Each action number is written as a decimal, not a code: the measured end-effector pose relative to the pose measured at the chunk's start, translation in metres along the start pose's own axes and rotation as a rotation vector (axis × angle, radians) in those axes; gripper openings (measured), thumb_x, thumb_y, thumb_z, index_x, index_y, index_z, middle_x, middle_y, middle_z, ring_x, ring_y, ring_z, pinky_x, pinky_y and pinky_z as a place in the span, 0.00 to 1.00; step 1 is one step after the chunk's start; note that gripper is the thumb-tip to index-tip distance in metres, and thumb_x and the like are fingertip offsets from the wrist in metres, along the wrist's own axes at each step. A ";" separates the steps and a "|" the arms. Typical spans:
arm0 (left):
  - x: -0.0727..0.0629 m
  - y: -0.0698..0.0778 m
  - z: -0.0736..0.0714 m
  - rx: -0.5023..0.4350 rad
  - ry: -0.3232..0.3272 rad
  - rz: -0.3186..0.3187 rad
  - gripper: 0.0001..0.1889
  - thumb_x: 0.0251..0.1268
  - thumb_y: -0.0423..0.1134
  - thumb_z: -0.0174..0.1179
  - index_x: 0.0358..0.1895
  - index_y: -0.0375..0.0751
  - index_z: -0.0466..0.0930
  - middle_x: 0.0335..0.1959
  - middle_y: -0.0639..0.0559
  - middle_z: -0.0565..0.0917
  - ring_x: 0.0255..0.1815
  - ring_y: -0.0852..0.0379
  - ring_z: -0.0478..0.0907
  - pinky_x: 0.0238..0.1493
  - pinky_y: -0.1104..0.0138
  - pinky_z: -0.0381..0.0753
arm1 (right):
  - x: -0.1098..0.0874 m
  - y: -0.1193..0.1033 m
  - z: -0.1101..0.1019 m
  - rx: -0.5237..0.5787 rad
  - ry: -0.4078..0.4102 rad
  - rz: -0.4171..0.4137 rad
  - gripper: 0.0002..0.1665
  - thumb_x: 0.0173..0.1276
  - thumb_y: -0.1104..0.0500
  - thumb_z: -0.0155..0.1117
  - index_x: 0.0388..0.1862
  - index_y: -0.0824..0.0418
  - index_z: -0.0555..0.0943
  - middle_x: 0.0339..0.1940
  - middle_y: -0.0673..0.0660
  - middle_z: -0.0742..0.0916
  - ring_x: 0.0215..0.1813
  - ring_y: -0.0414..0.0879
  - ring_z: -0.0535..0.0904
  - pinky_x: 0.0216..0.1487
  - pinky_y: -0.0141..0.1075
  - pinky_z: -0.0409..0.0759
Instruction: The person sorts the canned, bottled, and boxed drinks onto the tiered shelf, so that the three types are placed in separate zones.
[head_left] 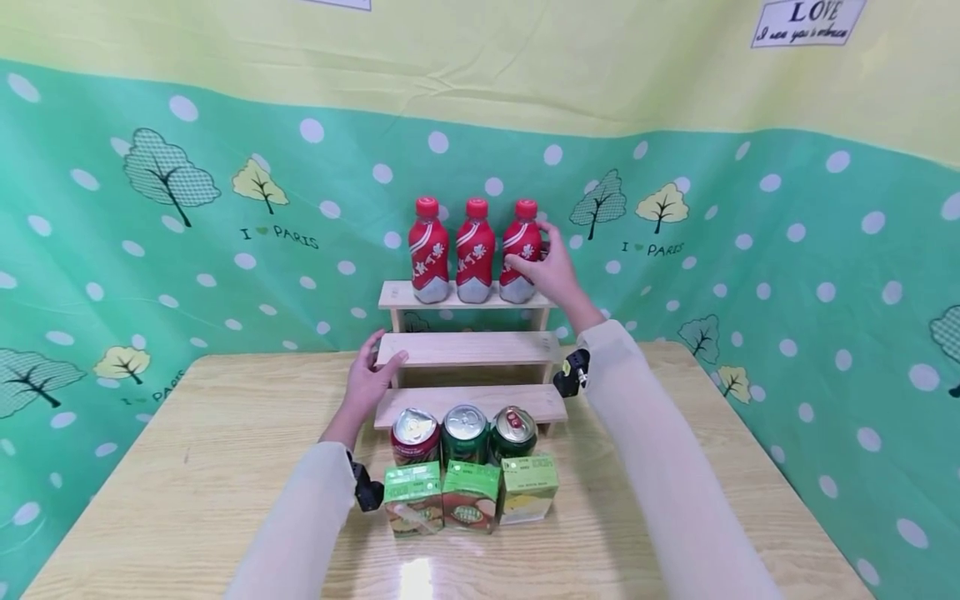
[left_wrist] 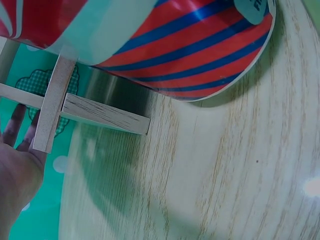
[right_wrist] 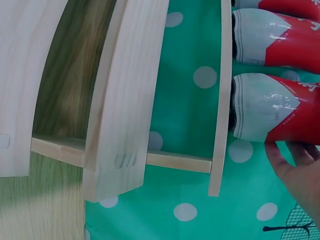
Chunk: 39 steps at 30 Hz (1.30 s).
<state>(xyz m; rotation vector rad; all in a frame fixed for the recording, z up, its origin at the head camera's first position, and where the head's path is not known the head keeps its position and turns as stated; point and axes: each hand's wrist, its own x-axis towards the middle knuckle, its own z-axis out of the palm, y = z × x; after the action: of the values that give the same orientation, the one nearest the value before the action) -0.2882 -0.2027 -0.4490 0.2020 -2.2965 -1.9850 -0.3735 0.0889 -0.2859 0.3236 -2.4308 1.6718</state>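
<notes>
Three red-capped bottles with red and white labels stand in a row on the top step of a wooden step rack [head_left: 465, 346]. My right hand [head_left: 553, 265] grips the rightmost bottle [head_left: 519, 242], its thumb in front and its fingers around the right side. The middle bottle [head_left: 475, 250] and left bottle [head_left: 430, 250] stand upright beside it. My left hand [head_left: 367, 379] holds the left end of the middle step, thumb on top. In the left wrist view, its fingers reach behind the wood.
In front of the rack stand a dark red can [head_left: 415, 437] and two green cans, one in the middle [head_left: 465, 433] and one at right [head_left: 513, 433]. Nearer me are three juice boxes: left [head_left: 414, 500], middle [head_left: 470, 497], right [head_left: 528, 490]. A polka-dot cloth [head_left: 300, 167] hangs behind the table [head_left: 247, 467].
</notes>
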 end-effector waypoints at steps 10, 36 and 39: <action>0.003 -0.003 0.001 -0.006 0.000 0.004 0.43 0.55 0.57 0.63 0.72 0.60 0.51 0.68 0.39 0.66 0.59 0.42 0.71 0.61 0.53 0.74 | 0.002 0.003 -0.004 -0.015 -0.002 0.027 0.48 0.61 0.52 0.67 0.74 0.48 0.52 0.67 0.57 0.70 0.66 0.50 0.67 0.62 0.45 0.75; 0.000 0.001 0.001 0.012 -0.005 0.028 0.44 0.56 0.58 0.63 0.73 0.57 0.49 0.69 0.38 0.64 0.60 0.41 0.71 0.61 0.53 0.74 | -0.001 -0.002 -0.007 -0.065 -0.036 0.036 0.49 0.62 0.50 0.66 0.76 0.45 0.49 0.69 0.57 0.69 0.67 0.52 0.68 0.62 0.45 0.75; 0.001 -0.002 0.000 0.019 0.000 0.030 0.44 0.55 0.58 0.62 0.73 0.57 0.49 0.69 0.37 0.64 0.61 0.40 0.70 0.61 0.53 0.73 | -0.004 -0.004 -0.007 -0.120 -0.052 0.043 0.50 0.62 0.50 0.66 0.76 0.45 0.47 0.71 0.57 0.67 0.69 0.53 0.65 0.64 0.46 0.73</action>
<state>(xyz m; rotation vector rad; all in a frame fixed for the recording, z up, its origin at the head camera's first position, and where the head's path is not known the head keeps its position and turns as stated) -0.2888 -0.2029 -0.4512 0.1679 -2.3054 -1.9495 -0.3686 0.0947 -0.2809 0.3039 -2.5799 1.5439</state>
